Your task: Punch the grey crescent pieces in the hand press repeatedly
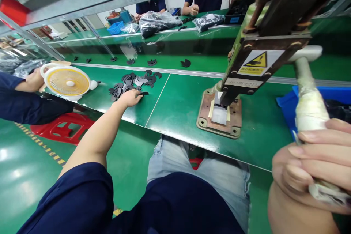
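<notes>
At the near edge of a pile of dark curved flat pieces point(128, 82), my left hand point(129, 98) pinches one dark curved piece point(143, 94) between its fingertips. My right hand point(315, 164) is wrapped round the cloth-bound lever handle point(311, 108) of a green hand press point(246, 62). The press ram reaches down to a small metal plate point(219, 115) on the brown base point(204, 117). Whether a piece lies under the ram, I cannot tell.
A yellow-and-white fan point(68, 82) stands at the left, beside a co-worker's arm point(30, 80). Several dark pieces lie on the green strip point(164, 60) behind. A blue bin point(287, 106) sits right of the press. Bagged parts point(159, 22) and co-workers are across the line.
</notes>
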Available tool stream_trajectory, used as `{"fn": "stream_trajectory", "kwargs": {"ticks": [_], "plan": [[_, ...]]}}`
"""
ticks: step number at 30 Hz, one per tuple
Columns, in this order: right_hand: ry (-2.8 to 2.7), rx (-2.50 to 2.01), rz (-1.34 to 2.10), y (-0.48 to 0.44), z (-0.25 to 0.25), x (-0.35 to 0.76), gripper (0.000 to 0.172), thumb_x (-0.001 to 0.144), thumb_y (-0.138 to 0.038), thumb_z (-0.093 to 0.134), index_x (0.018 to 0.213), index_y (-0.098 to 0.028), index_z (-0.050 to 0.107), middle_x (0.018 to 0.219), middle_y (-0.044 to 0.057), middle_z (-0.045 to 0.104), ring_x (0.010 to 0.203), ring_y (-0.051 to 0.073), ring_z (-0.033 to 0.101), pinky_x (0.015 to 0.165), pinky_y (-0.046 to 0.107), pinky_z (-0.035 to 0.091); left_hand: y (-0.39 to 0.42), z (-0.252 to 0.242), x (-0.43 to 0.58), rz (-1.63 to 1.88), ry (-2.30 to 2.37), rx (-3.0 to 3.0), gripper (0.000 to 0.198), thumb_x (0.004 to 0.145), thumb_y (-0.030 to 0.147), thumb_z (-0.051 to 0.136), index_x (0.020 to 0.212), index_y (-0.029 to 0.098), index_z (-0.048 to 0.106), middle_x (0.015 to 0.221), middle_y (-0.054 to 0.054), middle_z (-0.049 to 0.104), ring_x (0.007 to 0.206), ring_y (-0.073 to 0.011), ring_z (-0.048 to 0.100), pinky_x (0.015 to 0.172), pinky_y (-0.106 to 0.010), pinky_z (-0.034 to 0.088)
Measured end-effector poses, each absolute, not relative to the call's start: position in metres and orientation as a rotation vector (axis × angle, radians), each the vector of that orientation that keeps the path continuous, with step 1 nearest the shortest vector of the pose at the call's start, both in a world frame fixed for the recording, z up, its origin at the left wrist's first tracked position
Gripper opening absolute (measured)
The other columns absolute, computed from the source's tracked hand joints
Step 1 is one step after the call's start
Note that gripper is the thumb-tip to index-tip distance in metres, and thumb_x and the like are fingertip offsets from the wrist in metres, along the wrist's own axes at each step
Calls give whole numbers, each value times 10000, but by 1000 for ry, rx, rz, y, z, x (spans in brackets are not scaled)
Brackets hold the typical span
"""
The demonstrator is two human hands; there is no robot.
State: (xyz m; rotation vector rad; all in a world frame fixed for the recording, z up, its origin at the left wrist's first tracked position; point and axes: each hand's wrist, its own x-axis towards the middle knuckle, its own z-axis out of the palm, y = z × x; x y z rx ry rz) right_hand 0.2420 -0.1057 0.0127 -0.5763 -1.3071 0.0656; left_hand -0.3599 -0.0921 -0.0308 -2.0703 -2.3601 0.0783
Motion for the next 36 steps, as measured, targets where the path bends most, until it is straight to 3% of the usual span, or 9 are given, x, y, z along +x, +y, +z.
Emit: {"fn": "stream_trajectory", "kwargs": {"ticks": [4,9,13,19,28,36], "plan": [[-1507,-477,-25,-115,29,236,486,887,-521,790,617,-219,522,670,-33,585,839,168,722,1004,586,584,-83,-28,-331,-347,-2496,-1970,271,978,471,594,954,220,691,952,-112,750,1041,-308,739,953,-392,567],[-1550,-450,28,-125,38,231,401,953,-460,731,689,-208,565,759,-42,607,951,145,712,1122,557,553,-64,-27,-227,-1465,-2811,-2119,403,861,508,786,1034,212,574,755,-22,721,657,-189,699,640,-295,537],[-1565,-463,27,-126,36,233,348,959,-434,723,728,-215,582,774,-38,610,971,153,709,1136,571,541,-56,-24,-120,-1775,-2823,-2564,387,873,498,813,954,214,564,701,-8,720,583,-131,659,575,-236,501],[-1598,-453,39,-128,37,236,288,964,-406,706,771,-224,595,800,-35,604,985,169,703,1163,620,530,-27,-28,-34,-1675,-2787,-2812,380,963,519,771,893,216,552,616,-5,691,514,-107,618,523,-215,453],[-1551,-432,17,-125,36,231,357,978,-408,695,726,-209,537,777,-37,582,978,139,700,1146,535,542,-5,-19,-16,-1210,-2948,-2874,381,938,484,815,839,191,592,597,5,647,435,-92,570,459,-217,390],[-1531,-405,-6,-122,33,231,387,977,-414,696,702,-209,518,774,-42,570,953,133,692,1096,520,559,3,-15,-5,-1004,-3079,-2816,357,890,488,863,928,206,647,608,9,654,430,-115,613,436,-207,395]]}}
